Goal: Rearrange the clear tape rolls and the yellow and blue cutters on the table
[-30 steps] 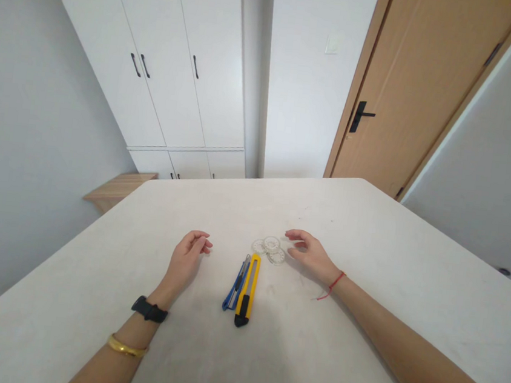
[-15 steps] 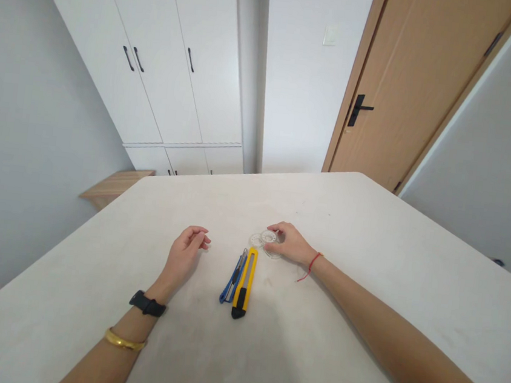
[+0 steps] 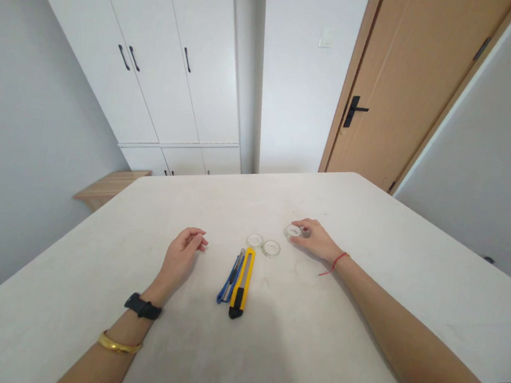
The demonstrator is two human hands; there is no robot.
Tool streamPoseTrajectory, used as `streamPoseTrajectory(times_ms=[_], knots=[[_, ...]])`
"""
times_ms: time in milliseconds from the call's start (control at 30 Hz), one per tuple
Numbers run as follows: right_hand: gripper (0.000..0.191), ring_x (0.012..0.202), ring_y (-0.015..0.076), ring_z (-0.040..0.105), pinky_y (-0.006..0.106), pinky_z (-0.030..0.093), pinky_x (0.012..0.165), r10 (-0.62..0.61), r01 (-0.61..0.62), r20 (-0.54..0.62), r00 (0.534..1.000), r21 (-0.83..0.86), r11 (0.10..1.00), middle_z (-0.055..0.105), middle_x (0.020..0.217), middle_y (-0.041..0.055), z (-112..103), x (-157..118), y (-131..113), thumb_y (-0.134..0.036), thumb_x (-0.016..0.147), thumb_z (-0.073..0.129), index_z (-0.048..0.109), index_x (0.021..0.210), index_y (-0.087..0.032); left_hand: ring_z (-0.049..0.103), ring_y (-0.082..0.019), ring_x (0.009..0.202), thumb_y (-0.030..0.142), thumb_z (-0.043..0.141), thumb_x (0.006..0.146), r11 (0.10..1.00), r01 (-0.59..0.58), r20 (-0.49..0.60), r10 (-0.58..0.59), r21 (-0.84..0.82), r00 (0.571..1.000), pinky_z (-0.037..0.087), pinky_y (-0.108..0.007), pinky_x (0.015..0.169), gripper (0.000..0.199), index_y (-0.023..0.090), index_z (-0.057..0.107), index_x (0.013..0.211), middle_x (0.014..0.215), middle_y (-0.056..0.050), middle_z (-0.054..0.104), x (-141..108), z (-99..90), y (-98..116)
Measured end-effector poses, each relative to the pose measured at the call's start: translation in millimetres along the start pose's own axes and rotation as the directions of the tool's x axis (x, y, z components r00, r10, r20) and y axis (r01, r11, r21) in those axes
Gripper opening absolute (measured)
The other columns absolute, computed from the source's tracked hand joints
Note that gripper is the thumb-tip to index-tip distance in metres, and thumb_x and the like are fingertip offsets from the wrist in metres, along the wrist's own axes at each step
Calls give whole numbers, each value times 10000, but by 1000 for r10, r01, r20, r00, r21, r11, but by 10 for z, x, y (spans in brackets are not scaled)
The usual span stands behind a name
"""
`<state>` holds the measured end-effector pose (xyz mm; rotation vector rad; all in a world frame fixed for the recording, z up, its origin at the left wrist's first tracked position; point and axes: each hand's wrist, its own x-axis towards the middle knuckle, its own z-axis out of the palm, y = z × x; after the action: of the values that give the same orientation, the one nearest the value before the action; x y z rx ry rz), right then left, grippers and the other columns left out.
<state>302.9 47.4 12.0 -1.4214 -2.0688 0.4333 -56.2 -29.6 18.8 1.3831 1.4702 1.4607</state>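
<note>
Between the thumb and fingers of my right hand point(image 3: 317, 239) is a clear round disc point(image 3: 292, 231), low over the table or touching it. Two more clear discs lie side by side to its left, one at the left point(image 3: 254, 240) and one slightly nearer me point(image 3: 271, 248). Just below them a yellow box cutter point(image 3: 242, 284) with a black slider lies against a smaller blue cutter point(image 3: 230, 279). My left hand point(image 3: 184, 248) rests on the table left of the cutters, fingers loosely curled and slightly apart, holding nothing.
The pale table point(image 3: 185, 342) fills the lower view, its far edge near white cabinets point(image 3: 160, 53) and a wooden door point(image 3: 399, 79). A wooden ledge point(image 3: 110, 187) juts out at the far left.
My right hand has moved right and slightly away with one disc, off the other two, which now show fully. My left hand has stayed in about the same place.
</note>
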Motion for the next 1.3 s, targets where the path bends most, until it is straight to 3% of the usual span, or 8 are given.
streamPoseTrajectory(times_ms=[167,500,1067,1233,1300], knots=[[401,994,260,575,390,441,918,-33,32,-16,999,-19,999,657,1072,94,71,28,-15,-366,715,704,707,1076,-192,610,-166,626,466,603,765,1000,-6,0,6,7,1000,497,-315,645,319,168,610,879,707,-25,656,-6,4,22],[447,1028,294,535,424,410,924,0,11,77,997,-138,990,645,1128,102,98,16,-39,-381,733,687,681,1140,-196,614,-167,641,455,590,783,1000,9,17,-9,19,1000,495,-315,661,308,168,605,894,718,-26,657,-6,0,-10],[488,1045,287,531,396,405,927,31,-10,104,994,-195,981,624,1160,103,82,10,-77,-391,742,686,657,1186,-191,610,-168,643,460,589,783,1000,17,28,-18,19,999,491,-318,660,316,166,597,897,723,-29,656,6,-8,-37],[514,1051,297,526,426,407,943,27,-14,87,996,-142,990,618,1148,116,97,0,-37,-370,717,716,647,1183,-166,609,-169,658,454,586,786,1000,17,31,-18,23,999,487,-320,673,311,166,597,902,734,-30,655,5,-18,-41],[520,1058,297,521,443,404,960,8,-6,29,1000,-80,997,608,1141,120,86,-7,-53,-356,700,732,644,1174,-159,607,-167,659,449,584,790,1000,19,31,-20,25,999,487,-320,676,306,166,595,905,738,-28,654,6,-22,-43]])
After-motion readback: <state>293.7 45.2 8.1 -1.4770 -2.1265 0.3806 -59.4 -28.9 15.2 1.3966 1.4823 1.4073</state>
